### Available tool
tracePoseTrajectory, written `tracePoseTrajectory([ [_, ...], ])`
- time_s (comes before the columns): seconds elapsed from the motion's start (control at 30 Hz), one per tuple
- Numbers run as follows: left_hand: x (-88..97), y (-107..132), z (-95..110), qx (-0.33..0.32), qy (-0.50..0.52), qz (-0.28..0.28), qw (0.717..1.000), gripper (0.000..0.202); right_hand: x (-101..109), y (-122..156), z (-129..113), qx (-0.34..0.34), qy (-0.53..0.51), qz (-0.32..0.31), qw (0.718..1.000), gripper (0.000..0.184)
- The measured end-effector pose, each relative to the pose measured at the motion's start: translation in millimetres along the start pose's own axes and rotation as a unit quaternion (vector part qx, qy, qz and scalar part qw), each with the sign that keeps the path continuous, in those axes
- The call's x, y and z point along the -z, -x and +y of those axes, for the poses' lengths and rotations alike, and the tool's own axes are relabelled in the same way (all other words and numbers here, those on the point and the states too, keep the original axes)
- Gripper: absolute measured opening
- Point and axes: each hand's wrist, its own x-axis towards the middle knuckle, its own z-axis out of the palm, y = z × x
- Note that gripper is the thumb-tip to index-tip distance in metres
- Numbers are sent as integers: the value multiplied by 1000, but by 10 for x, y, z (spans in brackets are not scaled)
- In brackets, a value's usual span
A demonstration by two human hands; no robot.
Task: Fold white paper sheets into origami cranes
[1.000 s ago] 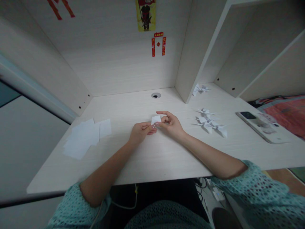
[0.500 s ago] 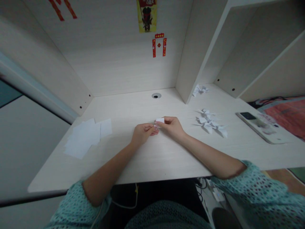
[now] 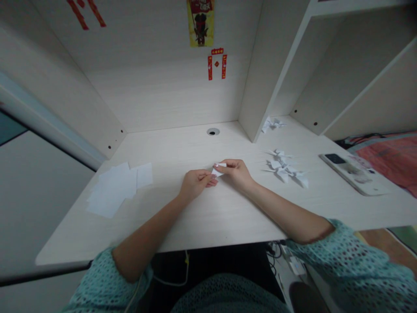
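Observation:
A small folded white paper (image 3: 218,168) is pinched between both my hands just above the pale wooden desk (image 3: 208,208). My left hand (image 3: 194,183) grips its near left end with curled fingers. My right hand (image 3: 235,172) holds its far right side, thumb and fingers pressed together on it. Only a sliver of the paper shows between the fingertips.
Loose white paper squares (image 3: 115,187) lie at the desk's left. Several folded paper cranes (image 3: 284,167) sit to the right, one more paper crane (image 3: 272,124) by the shelf divider. A phone (image 3: 353,174) lies far right. A cable hole (image 3: 213,131) is at the back.
The paper stood up as a visible flap a second ago; now it is pressed lower and mostly covered by my fingers. My right hand's fingers have closed down over it.

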Motion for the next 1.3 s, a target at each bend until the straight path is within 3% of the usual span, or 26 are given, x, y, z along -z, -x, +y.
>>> tracePoseTrajectory([
  [0.13,5,-1,10,7,14,14,1000,28,-42,-12,23,30,25,42,998,31],
  [0.3,11,10,10,-15,64,24,998,33,-50,-59,46,32,-21,20,999,32],
  [0.5,17,-2,-26,-49,44,21,998,31,-34,-67,63,58,44,31,997,32],
  [0.67,67,-32,-65,-89,-57,15,994,33,64,-95,106,50,119,-19,991,31],
  [0.87,108,-79,-65,-58,-22,33,998,33,73,-51,40,88,136,-62,985,27],
  [0.93,112,-82,-45,-44,17,46,998,34,35,-2,0,147,160,-37,975,28],
  [1.0,111,-80,-26,-40,52,58,996,34,-2,48,-23,206,204,-15,957,44],
  [1.07,103,-77,-17,-38,72,65,995,35,-28,86,-24,240,261,-7,935,47],
  [1.17,79,-74,-22,-30,67,55,996,37,-37,101,-4,264,316,-1,912,40],
  [1.3,67,-82,-29,-20,43,52,998,44,4,69,1,258,317,-17,912,35],
])
